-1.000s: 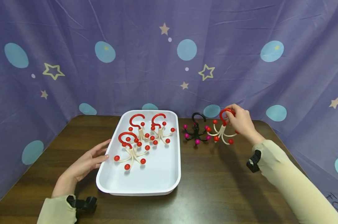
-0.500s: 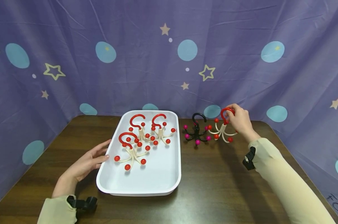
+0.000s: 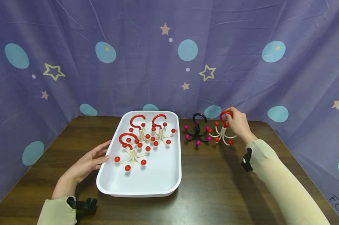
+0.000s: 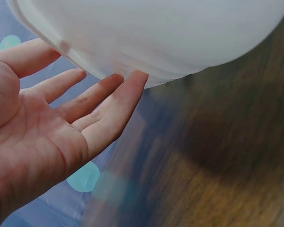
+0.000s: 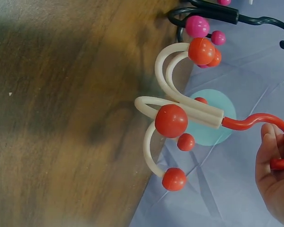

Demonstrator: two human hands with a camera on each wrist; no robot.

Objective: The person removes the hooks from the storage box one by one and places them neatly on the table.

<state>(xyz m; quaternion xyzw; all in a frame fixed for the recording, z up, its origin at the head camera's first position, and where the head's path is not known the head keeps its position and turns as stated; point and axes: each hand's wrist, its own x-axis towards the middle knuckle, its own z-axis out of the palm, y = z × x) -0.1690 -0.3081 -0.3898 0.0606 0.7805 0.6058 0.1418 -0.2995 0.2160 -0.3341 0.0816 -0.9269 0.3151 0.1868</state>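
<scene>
My right hand point(image 3: 238, 122) grips the red hook of a cream hanger point(image 3: 222, 135), which has curved arms tipped with red balls. In the right wrist view, the fingers curl round that red hook point(image 5: 255, 118) and the hanger's arms point at the table. Whether its arms touch the table I cannot tell. Close on its left stands a black hanger point(image 3: 197, 132) with magenta balls. My left hand point(image 3: 85, 164) rests against the left side of a white tray point(image 3: 161, 184), fingers extended along its outer wall point(image 4: 151, 42). In the tray stand three cream-and-red hangers point(image 3: 132, 154).
The brown wooden table point(image 3: 214, 187) meets a purple patterned curtain point(image 3: 147, 78) right behind the tray and the hangers. The tray's raised rim runs all round it. Each wrist wears a black strap point(image 3: 82, 204).
The cream hanger in my right hand has shifted slightly, ending a little lower, and the right forearm has swung a bit left. The left hand and the tray have stayed put.
</scene>
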